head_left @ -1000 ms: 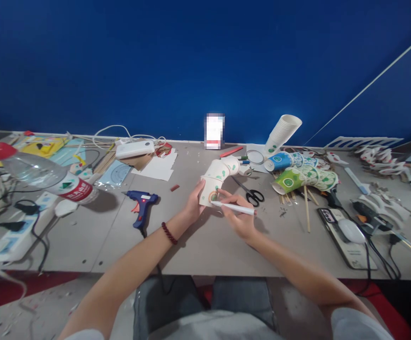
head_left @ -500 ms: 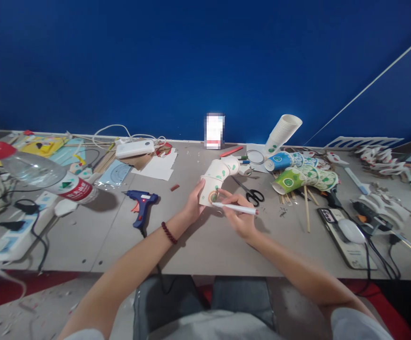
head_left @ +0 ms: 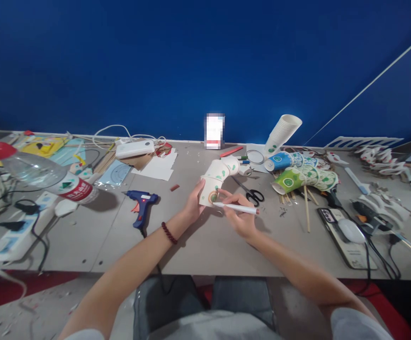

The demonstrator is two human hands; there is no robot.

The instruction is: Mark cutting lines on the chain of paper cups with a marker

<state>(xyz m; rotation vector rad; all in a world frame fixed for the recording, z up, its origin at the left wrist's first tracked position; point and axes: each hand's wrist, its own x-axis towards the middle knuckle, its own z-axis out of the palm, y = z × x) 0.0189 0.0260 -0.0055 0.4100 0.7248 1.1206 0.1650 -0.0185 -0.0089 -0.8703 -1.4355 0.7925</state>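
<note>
A curved chain of white paper cups with green spots (head_left: pixel 219 177) lies on the grey table (head_left: pixel 205 241) in front of me. My left hand (head_left: pixel 193 204) grips its near end from the left side. My right hand (head_left: pixel 239 218) is closed on a white pen (head_left: pixel 235 208), whose tip touches a round mark on the nearest cup. A dark red bead bracelet sits on my left wrist.
A blue glue gun (head_left: pixel 140 202) lies to the left, black scissors (head_left: pixel 252 192) just right of the cups. Coloured cups (head_left: pixel 302 175), wooden sticks and a tilted stack of white cups (head_left: pixel 283 132) are at the right; a phone (head_left: pixel 343 236), cables and a water bottle (head_left: pixel 38 175) flank the sides.
</note>
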